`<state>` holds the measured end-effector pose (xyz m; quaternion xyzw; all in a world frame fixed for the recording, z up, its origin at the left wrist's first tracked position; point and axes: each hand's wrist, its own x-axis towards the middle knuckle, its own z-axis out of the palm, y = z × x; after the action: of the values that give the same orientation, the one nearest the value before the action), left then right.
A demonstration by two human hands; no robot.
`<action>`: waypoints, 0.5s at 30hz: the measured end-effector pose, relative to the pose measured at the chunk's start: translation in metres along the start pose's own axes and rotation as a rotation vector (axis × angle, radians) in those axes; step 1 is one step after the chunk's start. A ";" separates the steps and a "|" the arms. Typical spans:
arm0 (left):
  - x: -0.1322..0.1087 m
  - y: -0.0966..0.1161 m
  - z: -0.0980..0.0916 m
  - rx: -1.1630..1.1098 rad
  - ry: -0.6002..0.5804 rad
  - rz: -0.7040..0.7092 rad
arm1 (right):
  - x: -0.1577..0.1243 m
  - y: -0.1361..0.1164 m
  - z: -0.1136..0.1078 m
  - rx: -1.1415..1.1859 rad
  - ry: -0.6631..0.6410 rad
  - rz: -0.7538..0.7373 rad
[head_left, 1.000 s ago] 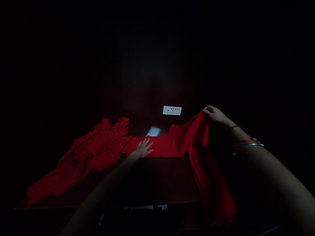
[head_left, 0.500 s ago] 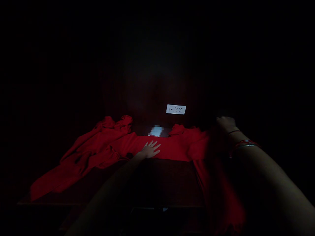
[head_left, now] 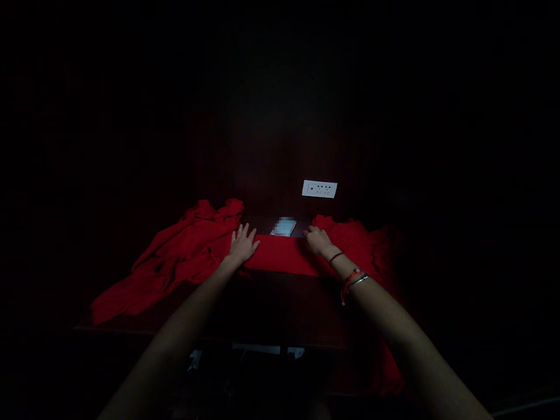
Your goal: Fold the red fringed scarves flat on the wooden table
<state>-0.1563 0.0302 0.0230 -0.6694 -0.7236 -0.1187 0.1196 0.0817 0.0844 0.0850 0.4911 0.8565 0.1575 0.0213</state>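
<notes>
A long piece of red cloth [head_left: 282,255] lies across a dark table, smooth and flat in the middle. Its left part [head_left: 175,251] is bunched in folds, and its right part hangs over the table's edge. My left hand [head_left: 245,244] rests open with fingers spread on the cloth, left of the flat stretch. At the far edge of that stretch, on the right, my right hand [head_left: 318,240] has its fingers curled together on the cloth. Its fingertips are partly hidden. Bracelets [head_left: 355,280] circle my right wrist.
Behind the cloth lies a pale, blurred-out flat object [head_left: 285,226]. A white socket panel [head_left: 319,189] sits on the dark wall. The dark table [head_left: 284,303] has its front edge toward me, with pale items below it. The surroundings are very dark.
My right hand has come in from the far right onto the cloth. My left hand has slid left and away from me across it. The view has shifted slightly.
</notes>
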 end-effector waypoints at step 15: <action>-0.010 0.013 -0.008 0.030 -0.381 0.003 | 0.022 0.077 0.017 0.062 -0.087 -0.005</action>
<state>-0.1430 0.0189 0.0268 -0.6788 -0.7339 0.0212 -0.0094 0.1382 0.1429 0.0944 0.4956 0.8605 0.1096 0.0436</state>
